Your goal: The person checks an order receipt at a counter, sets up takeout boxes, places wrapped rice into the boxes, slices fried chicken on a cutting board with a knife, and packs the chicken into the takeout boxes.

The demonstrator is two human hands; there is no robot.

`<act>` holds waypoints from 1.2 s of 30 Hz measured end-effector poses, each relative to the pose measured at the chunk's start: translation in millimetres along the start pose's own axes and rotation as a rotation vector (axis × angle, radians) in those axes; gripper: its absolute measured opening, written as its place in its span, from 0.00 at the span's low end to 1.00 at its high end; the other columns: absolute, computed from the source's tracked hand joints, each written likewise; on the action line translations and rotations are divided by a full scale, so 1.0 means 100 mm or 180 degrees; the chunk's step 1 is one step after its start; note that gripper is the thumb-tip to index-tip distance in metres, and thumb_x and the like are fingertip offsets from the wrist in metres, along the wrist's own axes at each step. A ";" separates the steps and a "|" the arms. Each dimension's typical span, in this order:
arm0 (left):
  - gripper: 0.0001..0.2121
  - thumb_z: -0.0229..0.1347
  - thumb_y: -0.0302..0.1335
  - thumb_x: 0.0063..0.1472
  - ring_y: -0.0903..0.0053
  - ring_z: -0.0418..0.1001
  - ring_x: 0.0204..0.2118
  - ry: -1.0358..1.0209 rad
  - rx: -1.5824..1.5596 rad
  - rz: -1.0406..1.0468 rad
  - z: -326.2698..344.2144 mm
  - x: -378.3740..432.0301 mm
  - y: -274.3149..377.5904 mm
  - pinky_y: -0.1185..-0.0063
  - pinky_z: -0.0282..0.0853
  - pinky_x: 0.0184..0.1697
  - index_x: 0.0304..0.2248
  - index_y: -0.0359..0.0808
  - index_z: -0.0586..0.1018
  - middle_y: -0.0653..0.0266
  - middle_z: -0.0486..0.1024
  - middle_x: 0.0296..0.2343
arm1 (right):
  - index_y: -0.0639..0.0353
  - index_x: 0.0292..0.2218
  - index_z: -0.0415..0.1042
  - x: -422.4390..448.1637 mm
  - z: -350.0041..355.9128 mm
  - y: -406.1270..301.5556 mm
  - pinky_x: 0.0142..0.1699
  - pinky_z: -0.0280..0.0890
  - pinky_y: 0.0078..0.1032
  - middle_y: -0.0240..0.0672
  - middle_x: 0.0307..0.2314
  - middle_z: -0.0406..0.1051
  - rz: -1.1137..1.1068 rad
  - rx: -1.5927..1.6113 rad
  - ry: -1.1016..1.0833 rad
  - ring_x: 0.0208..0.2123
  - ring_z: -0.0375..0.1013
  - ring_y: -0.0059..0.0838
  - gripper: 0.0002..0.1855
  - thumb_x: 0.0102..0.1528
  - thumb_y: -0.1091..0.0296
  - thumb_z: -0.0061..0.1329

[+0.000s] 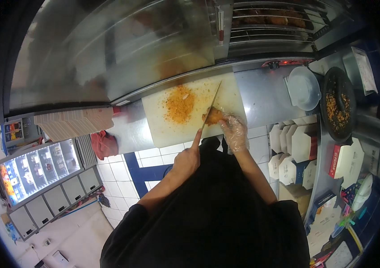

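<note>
A white cutting board (159, 134) lies on the steel counter before me. My left hand (187, 159), bare, grips a kitchen knife (215, 97), its index finger stretched towards the blade. The blade points away from me and crosses the left part of a piece of breaded fried food (214, 116), perhaps chicken. My right hand (236, 132), in a clear plastic glove, holds that piece at its right side with the fingertips. Left of the knife lies a pile of orange crumbs and small chopped bits (180, 105), with more crumbs scattered around it. The knife handle is hidden in my left hand.
A steel and glass cabinet (163, 40) stands behind the board. Stacked cardboard (76, 122) and a red cloth (104, 144) are on the left. At right are a translucent plastic tub (303, 88), a dark stone mortar (337, 125) with crumbs, and food boxes (302, 142).
</note>
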State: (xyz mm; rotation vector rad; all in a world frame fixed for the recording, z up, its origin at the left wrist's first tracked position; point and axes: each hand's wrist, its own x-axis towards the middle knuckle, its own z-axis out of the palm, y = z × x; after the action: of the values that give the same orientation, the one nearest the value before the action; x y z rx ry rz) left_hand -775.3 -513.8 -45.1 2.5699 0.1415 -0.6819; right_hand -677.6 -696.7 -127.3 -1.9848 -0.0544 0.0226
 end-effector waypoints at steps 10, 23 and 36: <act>0.37 0.50 0.25 0.63 0.53 0.75 0.17 0.0528 0.0490 0.0425 0.04 0.06 -0.06 0.59 0.72 0.19 0.68 0.49 0.48 0.46 0.73 0.17 | 0.60 0.41 0.76 -0.14 -0.01 -0.11 0.47 0.70 0.39 0.47 0.39 0.74 0.0295 -0.0405 -0.0004 0.42 0.75 0.49 0.15 0.56 0.61 0.57; 0.39 0.51 0.23 0.59 0.52 0.76 0.17 0.0195 0.0501 0.0265 0.17 0.21 -0.06 0.59 0.74 0.22 0.68 0.45 0.47 0.47 0.75 0.15 | 0.60 0.41 0.76 -0.08 0.08 -0.05 0.47 0.70 0.41 0.47 0.39 0.74 0.0130 -0.0473 0.0137 0.41 0.75 0.52 0.17 0.56 0.57 0.56; 0.38 0.52 0.24 0.62 0.53 0.75 0.15 0.0435 0.0317 0.0523 -0.04 0.16 0.16 0.59 0.72 0.19 0.68 0.42 0.47 0.49 0.73 0.14 | 0.64 0.47 0.72 -0.14 0.10 0.14 0.47 0.71 0.33 0.47 0.41 0.76 0.0605 0.0471 0.0046 0.42 0.76 0.40 0.19 0.56 0.66 0.58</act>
State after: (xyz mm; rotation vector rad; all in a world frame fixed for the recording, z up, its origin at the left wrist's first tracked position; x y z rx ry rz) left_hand -756.3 -526.6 -42.7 2.6865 -0.0606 -0.4631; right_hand -692.0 -694.4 -144.5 -1.8358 0.1419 0.1317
